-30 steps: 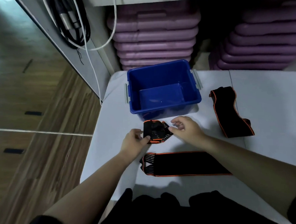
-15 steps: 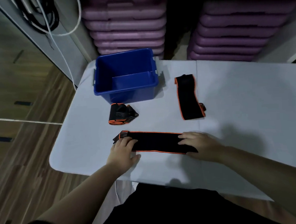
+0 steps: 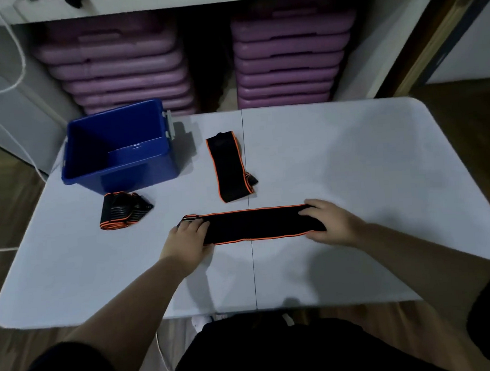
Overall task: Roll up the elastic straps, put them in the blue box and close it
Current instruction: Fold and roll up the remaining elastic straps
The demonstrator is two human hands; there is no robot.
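A black, orange-edged strap [image 3: 257,224] lies flat across the near table [image 3: 350,157], left hand [image 3: 188,239] and right hand [image 3: 329,223] pressing its ends. Far left stands the open blue box [image 3: 117,148], a rolled strap [image 3: 123,211] just near it; another flat strap [image 3: 230,166] lies right of the box.

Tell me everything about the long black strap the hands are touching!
The long strap is black, stretchy-looking fabric with thin orange edging along both long sides. It lies flat and unrolled on the white table, running left to right in front of the person. Its left end shows pale stripes. The left hand presses down on that end, and the right hand rests on the other end. It does not touch the other straps.
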